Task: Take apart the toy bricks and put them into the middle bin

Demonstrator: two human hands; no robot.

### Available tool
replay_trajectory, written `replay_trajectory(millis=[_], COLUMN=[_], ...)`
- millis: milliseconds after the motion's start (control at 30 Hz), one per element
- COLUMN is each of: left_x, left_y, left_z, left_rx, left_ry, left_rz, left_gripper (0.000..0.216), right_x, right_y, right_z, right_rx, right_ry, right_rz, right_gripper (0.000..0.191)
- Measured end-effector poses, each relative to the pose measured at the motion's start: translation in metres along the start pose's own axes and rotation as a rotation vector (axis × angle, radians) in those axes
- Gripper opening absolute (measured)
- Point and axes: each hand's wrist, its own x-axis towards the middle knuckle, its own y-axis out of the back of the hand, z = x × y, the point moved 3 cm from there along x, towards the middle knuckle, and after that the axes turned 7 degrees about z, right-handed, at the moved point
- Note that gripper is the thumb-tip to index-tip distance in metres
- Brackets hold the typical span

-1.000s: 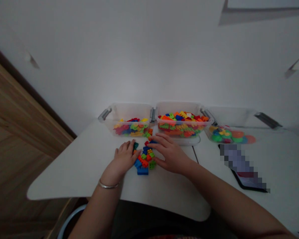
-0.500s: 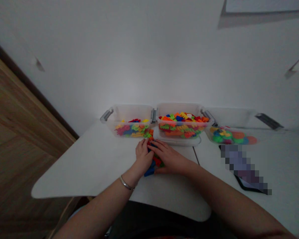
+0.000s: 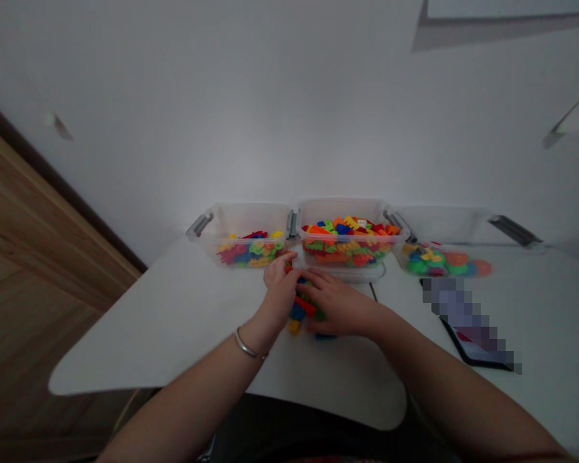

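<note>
Currently, toy building bricks [image 3: 305, 306] between left hand [image 3: 282, 287] and right hand [image 3: 340, 305]; visible pile runs near-far; right fingers spread, left grip indeterminable.

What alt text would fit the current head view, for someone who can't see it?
A person's left hand and right hand curve around a small pile of toy bricks on a white table, a silver bracelet on the left arm. Behind, three clear bins hold more colourful pieces; a partly pixelated phone or tablet lies to the right.
</note>
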Motion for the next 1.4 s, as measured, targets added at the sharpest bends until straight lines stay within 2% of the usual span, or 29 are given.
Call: replay_trajectory(millis=[133,333,400,467,567,700,833,1033,1167,1267,1400], left_x=[0.014,0.012,0.012,0.014,0.017,0.019,0.024,0.031,0.032,0.032,0.032], left_y=[0.002,0.006,0.007,0.008,0.007,0.007,0.011,0.014,0.013,0.013,0.012], left_z=[0.011,0.001,-0.003,-0.006,-0.008,-0.011,-0.015,-0.022,-0.026,-0.029,-0.031], left_rx=[-0.073,0.095,0.145,0.195,0.246,0.289,0.288,0.285,0.306,0.322,0.32], left_ry=[-0.085,-0.423,-0.483,-0.516,-0.529,-0.507,-0.411,-0.295,-0.273,-0.276,-0.273], left_rz=[-0.14,-0.177,-0.181,-0.186,-0.198,-0.164,-0.082,-0.071,-0.1,-0.114,-0.137], left_gripper=[0.032,0.028,0.028,0.028,0.029,0.026,0.028,0.028,0.032,0.032,0.031], right_x=[0.0,0.002,0.001,-0.001,-0.007,-0.013,-0.013,-0.011,-0.004,-0.003,-0.012], right_y=[-0.007,-0.003,0.004,0.013,0.023,0.026,0.018,0.008,0.023,0.048,0.076], right_z=[-0.009,0.005,0.008,0.008,0.004,0.0,0.008,0.017,0.015,0.016,0.031], right_rx=[0.014,-0.112,-0.155,-0.214,-0.282,-0.274,-0.272,-0.235,-0.268,-0.299,-0.171], right_ry=[0.056,-0.055,-0.086,-0.152,-0.301,-0.379,-0.365,-0.248,-0.213,-0.219,-0.162], right_rz=[-0.03,-0.058,-0.05,-0.056,-0.142,-0.268,-0.29,-0.153,-0.016,0.226,0.679], right_gripper=[0.103,0.112,0.104,0.084,0.053,0.048,0.035,0.027,0.032,0.035,0.027])
